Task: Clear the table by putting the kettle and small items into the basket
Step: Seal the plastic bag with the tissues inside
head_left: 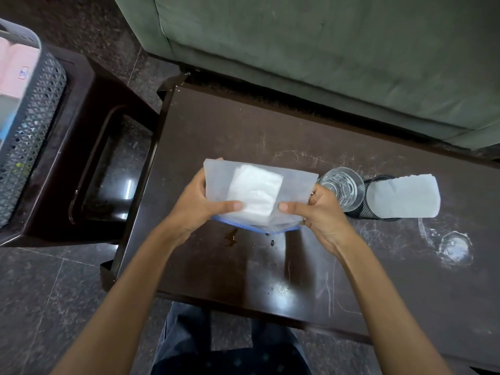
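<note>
Both hands hold a clear zip bag with a blue seal strip and a white folded wad inside, just above the dark table. My left hand grips its left edge, thumb across the front. On the right edge, my right hand pinches the bag the same way. Behind the right hand an upturned clear glass stands next to a black mesh holder with a white paper sheet in it. The grey lattice basket sits at the far left on a low dark stool. No kettle is in view.
A green sofa runs along the table's far side. The low dark stool stands left of the table. Small dark spill spots lie under the bag, and white ring marks mark the table's right part. My legs are at the near edge.
</note>
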Tool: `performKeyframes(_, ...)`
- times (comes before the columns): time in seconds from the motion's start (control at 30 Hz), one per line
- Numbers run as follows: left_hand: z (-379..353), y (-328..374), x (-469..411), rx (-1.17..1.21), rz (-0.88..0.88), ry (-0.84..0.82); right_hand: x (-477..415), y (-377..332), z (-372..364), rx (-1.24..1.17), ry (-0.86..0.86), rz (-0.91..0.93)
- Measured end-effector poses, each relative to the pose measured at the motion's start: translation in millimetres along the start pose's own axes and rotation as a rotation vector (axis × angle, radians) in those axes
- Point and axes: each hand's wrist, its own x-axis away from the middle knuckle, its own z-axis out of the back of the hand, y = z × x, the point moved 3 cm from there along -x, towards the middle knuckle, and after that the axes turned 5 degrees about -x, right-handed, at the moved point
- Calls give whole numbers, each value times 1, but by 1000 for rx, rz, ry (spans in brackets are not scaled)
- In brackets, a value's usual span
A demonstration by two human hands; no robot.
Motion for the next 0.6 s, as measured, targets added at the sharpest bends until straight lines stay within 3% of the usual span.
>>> performKeyframes(0.27,19,3,9,-68,-6,30,6,-45,-12,371,-93,41)
performKeyframes(0.37,32,12,16,-110,-47,6,-2,-66,-50,526,-270,-2)
performKeyframes(0.5,51,23,22,-168,-95,-42,-25,-54,-107,939,-566,-157)
performKeyframes(0.6,77,24,31,-163,-108,-8,-37,-49,-132,955,-589,-181)
